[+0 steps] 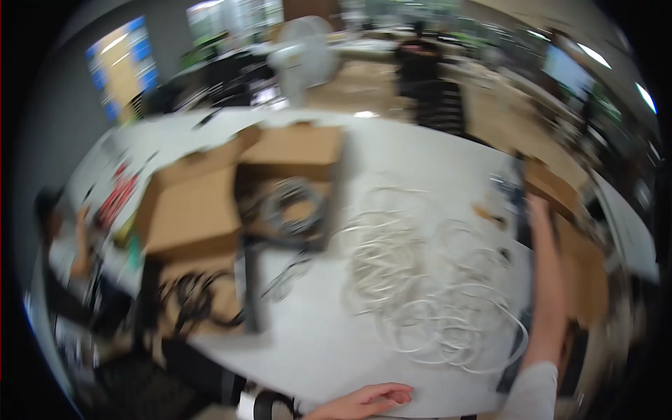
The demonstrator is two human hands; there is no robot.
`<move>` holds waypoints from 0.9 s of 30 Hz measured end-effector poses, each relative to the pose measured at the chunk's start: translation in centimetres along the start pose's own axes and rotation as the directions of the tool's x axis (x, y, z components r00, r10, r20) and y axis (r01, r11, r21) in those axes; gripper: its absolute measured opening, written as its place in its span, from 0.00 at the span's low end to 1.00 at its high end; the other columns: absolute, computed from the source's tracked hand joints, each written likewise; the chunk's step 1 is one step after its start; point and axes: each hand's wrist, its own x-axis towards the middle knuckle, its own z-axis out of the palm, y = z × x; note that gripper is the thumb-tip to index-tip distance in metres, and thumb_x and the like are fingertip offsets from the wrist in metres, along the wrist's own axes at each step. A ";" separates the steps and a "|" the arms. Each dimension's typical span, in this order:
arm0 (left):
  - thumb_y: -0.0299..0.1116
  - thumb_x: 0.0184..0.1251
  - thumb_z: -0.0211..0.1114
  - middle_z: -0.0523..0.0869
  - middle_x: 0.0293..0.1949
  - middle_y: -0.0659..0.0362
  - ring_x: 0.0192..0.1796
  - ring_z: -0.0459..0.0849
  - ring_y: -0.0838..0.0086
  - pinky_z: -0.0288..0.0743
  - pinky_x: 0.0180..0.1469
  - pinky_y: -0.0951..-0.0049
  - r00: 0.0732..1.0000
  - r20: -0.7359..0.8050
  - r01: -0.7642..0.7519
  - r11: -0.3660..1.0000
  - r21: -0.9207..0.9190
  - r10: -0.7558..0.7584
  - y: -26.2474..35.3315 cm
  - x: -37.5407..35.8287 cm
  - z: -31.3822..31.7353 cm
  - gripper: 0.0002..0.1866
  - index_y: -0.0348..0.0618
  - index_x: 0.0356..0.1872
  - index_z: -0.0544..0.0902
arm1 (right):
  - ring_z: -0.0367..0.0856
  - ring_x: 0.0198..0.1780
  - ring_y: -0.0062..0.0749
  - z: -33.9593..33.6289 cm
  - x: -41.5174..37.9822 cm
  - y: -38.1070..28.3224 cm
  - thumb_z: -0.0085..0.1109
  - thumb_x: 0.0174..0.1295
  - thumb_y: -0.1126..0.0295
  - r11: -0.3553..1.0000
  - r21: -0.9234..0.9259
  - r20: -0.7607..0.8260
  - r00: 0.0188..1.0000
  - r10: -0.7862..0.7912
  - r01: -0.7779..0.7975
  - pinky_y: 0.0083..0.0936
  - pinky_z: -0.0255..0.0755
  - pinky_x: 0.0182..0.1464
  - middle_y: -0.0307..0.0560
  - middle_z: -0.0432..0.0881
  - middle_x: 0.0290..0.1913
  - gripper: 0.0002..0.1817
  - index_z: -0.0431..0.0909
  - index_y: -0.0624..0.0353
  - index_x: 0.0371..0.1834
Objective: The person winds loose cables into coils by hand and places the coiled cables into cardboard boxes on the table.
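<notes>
My left hand (367, 402) is at the table's near edge, fingers apart and holding nothing, with a dark band and white cuff at the wrist. My right arm stretches forward along the table's right side, and my right hand (537, 208) is by the open cardboard boxes (582, 269) there; its fingers are too blurred to make out. Between the arms lies a tangled pile of white cables (385, 262), with looser white loops (458, 325) beside it. A small brownish item (488, 215) rests near my right hand.
An open box (189, 217) with black cables (199, 297) stands at left, beside another box (290, 150) with a grey cable coil (294, 206). Red items (119, 199) lie at the far left, near a seated person (66, 252). A white fan (301, 56) stands behind the table.
</notes>
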 end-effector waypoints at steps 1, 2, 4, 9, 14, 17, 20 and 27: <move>0.34 0.76 0.50 0.82 0.51 0.57 0.56 0.77 0.74 0.66 0.62 0.73 0.998 0.059 -0.030 0.998 0.047 0.027 -0.1 -1.2 -1.0 0.20 0.39 0.64 0.70 | 0.74 0.48 0.37 -1.0 -1.1 -0.5 0.58 0.62 0.63 0.996 0.090 0.055 0.998 -0.002 -0.003 0.37 0.73 0.45 0.50 0.76 0.50 0.24 0.72 0.71 0.55; 0.34 0.76 0.50 0.83 0.49 0.57 0.55 0.78 0.74 0.67 0.61 0.73 0.999 0.031 -0.036 0.993 0.112 0.033 0.9 -2.8 -1.7 0.19 0.38 0.64 0.70 | 0.74 0.47 0.37 -1.4 -2.0 -1.1 0.58 0.61 0.62 0.982 0.188 0.090 0.996 0.000 -0.017 0.37 0.73 0.44 0.49 0.76 0.49 0.25 0.72 0.71 0.55; 0.33 0.75 0.52 0.84 0.46 0.57 0.52 0.79 0.75 0.70 0.57 0.73 1.000 0.018 -0.023 0.968 0.252 0.019 4.1 -7.0 -3.2 0.19 0.38 0.63 0.71 | 0.74 0.40 0.35 -0.5 -6.7 -5.6 0.53 0.65 0.64 0.937 0.349 0.107 0.993 -0.057 0.016 0.37 0.72 0.38 0.48 0.77 0.43 0.20 0.75 0.71 0.51; 0.30 0.72 0.55 0.85 0.35 0.61 0.37 0.82 0.79 0.75 0.44 0.80 0.752 -0.611 0.129 0.855 0.503 0.246 13.5 -19.5 -4.4 0.12 0.36 0.49 0.80 | 0.77 0.59 0.46 -0.6 11.5 2.9 0.52 0.64 0.62 0.882 -0.238 -0.089 0.896 -0.436 0.406 0.33 0.67 0.61 0.61 0.79 0.56 0.24 0.74 0.73 0.54; 0.31 0.69 0.57 0.83 0.29 0.65 0.29 0.78 0.85 0.72 0.31 0.80 -0.002 -0.740 0.166 0.730 0.663 0.672 16.5 -29.5 -14.7 0.10 0.37 0.43 0.82 | 0.75 0.61 0.44 -1.1 4.6 -1.0 0.50 0.67 0.68 0.748 -0.302 -0.245 0.710 -0.661 0.592 0.31 0.68 0.62 0.59 0.77 0.58 0.22 0.71 0.72 0.60; 0.33 0.65 0.59 0.85 0.27 0.58 0.29 0.82 0.74 0.75 0.33 0.74 -0.218 -0.707 0.394 0.723 0.567 0.673 18.0 -34.8 -23.1 0.11 0.35 0.38 0.83 | 0.74 0.61 0.41 -1.8 -0.1 -3.1 0.49 0.68 0.74 0.657 -0.239 -0.267 0.602 -0.753 0.715 0.31 0.67 0.63 0.57 0.74 0.62 0.20 0.70 0.69 0.62; 0.32 0.61 0.60 0.86 0.28 0.50 0.32 0.85 0.63 0.77 0.37 0.66 -0.302 -0.519 0.663 0.567 0.488 0.800 19.1 -37.8 -31.2 0.11 0.34 0.36 0.84 | 0.74 0.60 0.40 -1.9 -13.1 -8.3 0.47 0.68 0.78 0.515 -0.218 -0.247 0.464 -0.851 0.829 0.30 0.68 0.62 0.53 0.76 0.59 0.18 0.70 0.68 0.61; 0.26 0.57 0.58 0.83 0.39 0.44 0.48 0.80 0.49 0.77 0.51 0.59 -0.057 -0.581 0.975 0.172 0.144 0.812 23.0 -39.8 -43.8 0.07 0.36 0.32 0.84 | 0.76 0.51 0.40 -1.8 -33.4 -14.1 0.46 0.65 0.83 0.396 -0.367 -0.028 0.416 -0.909 0.841 0.28 0.69 0.54 0.54 0.76 0.47 0.10 0.74 0.70 0.48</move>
